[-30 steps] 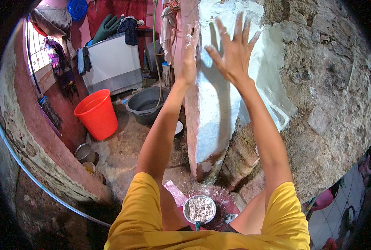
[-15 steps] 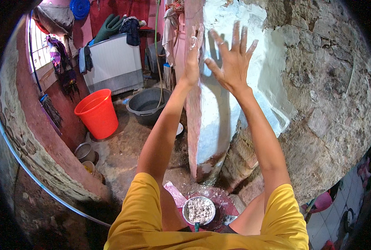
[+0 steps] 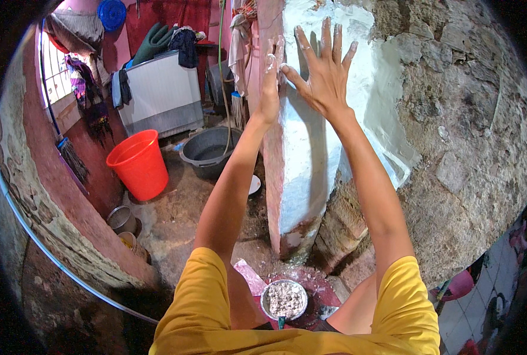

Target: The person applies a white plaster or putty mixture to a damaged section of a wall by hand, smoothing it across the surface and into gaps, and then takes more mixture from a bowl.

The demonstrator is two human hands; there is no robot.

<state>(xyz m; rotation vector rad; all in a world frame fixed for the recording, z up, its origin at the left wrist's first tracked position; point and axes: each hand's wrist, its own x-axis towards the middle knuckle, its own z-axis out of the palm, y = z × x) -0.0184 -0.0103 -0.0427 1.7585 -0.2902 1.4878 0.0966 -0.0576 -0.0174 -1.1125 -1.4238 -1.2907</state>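
My right hand [image 3: 324, 83] lies flat against the white-coated face of a wall corner [image 3: 302, 189], fingers spread upward and thumb toward the edge. White paste smears its fingertips. My left hand [image 3: 268, 89] is on the pinkish side of the same corner, seen edge-on, with fingers stretched up and white paste on them. Neither hand holds anything. Between my legs, low in the view, a round bowl [image 3: 264, 309] holds a lumpy whitish mix [image 3: 285, 297]. A green handle [image 3: 281, 322] shows at its near rim.
Rough bare masonry [image 3: 453, 154] continues to the right. On the left stand a red bucket [image 3: 138, 168], a dark grey tub [image 3: 204, 160] with a hose, and a white chest-like box [image 3: 163, 89]. A pale blue pipe [image 3: 50, 254] curves along the lower left.
My right hand has moved slightly up and left, its thumb now at the corner's edge beside my left hand. The left hand has shifted little.
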